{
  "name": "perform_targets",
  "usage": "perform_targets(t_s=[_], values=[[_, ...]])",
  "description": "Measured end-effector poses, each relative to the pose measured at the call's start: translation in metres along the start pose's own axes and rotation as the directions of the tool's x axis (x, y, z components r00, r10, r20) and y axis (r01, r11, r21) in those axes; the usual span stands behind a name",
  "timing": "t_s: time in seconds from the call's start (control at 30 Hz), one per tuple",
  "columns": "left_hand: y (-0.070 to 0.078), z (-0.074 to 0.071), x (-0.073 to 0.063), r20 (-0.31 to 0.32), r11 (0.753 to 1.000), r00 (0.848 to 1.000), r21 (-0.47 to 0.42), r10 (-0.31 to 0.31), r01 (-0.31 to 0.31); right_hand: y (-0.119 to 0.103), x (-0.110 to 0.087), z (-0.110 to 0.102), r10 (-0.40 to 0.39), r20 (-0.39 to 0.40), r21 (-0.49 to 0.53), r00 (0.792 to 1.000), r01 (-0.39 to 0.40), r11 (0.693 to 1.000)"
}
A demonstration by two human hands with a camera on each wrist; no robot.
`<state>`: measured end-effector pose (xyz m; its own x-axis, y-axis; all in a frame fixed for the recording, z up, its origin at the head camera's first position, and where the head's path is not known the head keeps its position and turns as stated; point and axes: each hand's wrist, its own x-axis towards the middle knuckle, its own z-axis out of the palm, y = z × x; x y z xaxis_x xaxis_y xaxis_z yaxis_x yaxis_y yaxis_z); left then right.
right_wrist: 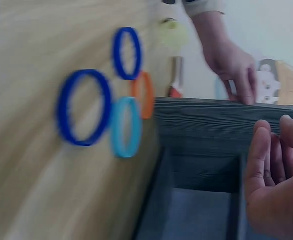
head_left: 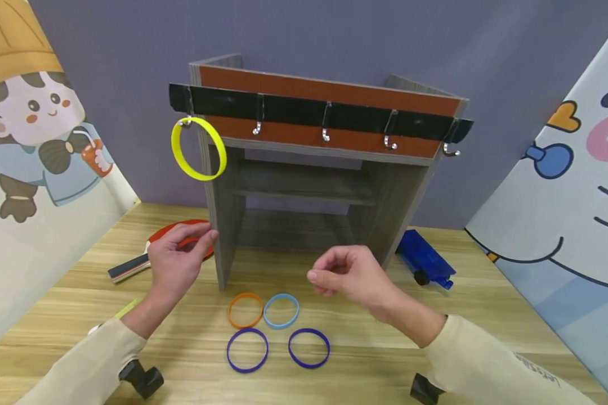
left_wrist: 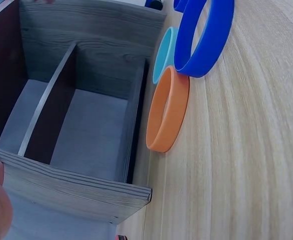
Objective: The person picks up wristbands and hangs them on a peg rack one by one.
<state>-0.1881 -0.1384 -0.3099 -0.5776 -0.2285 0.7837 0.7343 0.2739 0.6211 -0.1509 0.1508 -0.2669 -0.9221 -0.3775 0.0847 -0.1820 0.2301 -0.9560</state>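
Yellow band (head_left: pixel 223 154): hung from the leftmost hook (head_left: pixel 186 122) of the black rail (head_left: pixel 294 112) across the top of a grey shelf unit (head_left: pixel 304 183). On the tabletop (head_left: pixel 375 360), before the unit, an orange band (head_left: pixel 245 294) and a light blue band (head_left: pixel 281 326) lay side by side; two dark blue bands (head_left: pixel 309 367) lay closer to the near edge. Right hand (head_left: pixel 352 275): above the tabletop, grip loosely curled, thumb and fingertips apart, holding nothing. Left hand (head_left: pixel 177 261): beside the unit's left panel, grip slightly apart; contact with the panel could not be told. A red paddle (head_left: pixel 158 235) lay toward the tabletop's left edge, a blue toy (head_left: pixel 423 256) near its back right corner.
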Motion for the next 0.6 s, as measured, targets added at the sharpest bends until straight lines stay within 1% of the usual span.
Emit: perform_targets(t_s=[0.07,0.13,0.23,0.3,0.33,0.4,0.47,0.53,0.6], values=[[-0.002,0.000,0.000,0.000,1.000,1.000,0.000,-0.004,0.004,0.010,-0.006,-0.001,0.028,0.023,-0.002,0.999,-0.028,1.000],[-0.009,0.000,-0.001,-0.003,1.000,1.000,-0.015,-0.010,0.010,0.020,-0.011,-0.001,0.056,0.038,-0.013,0.998,-0.056,0.998],[-0.013,0.000,-0.001,-0.006,0.999,1.000,-0.029,-0.016,0.016,0.035,-0.017,-0.002,0.078,0.062,-0.027,0.995,-0.076,0.997],[-0.012,0.000,-0.001,-0.005,0.999,1.000,-0.037,-0.021,0.020,0.045,-0.021,-0.002,0.095,0.073,-0.030,0.993,-0.093,0.995],[-0.009,0.000,0.000,-0.004,0.999,1.000,-0.034,-0.022,0.022,0.050,-0.023,-0.002,0.097,0.082,-0.026,0.992,-0.095,0.995],[-0.003,0.000,0.000,0.000,0.999,1.000,-0.032,-0.027,0.027,0.061,-0.026,-0.003,0.086,0.099,-0.028,0.991,-0.084,0.996],[0.000,0.000,0.001,0.002,0.999,1.000,-0.030,-0.028,0.028,0.070,-0.029,-0.004,0.086,0.119,-0.029,0.989,-0.083,0.996],[0.000,0.000,0.000,0.005,0.999,1.000,-0.028,-0.020,0.020,0.079,-0.030,-0.005,0.071,0.139,-0.040,0.988,-0.066,0.997],[-0.001,-0.001,0.000,0.007,1.000,1.000,-0.025,-0.010,0.010,0.085,-0.032,-0.005,0.080,0.145,-0.056,0.986,-0.072,0.996]])
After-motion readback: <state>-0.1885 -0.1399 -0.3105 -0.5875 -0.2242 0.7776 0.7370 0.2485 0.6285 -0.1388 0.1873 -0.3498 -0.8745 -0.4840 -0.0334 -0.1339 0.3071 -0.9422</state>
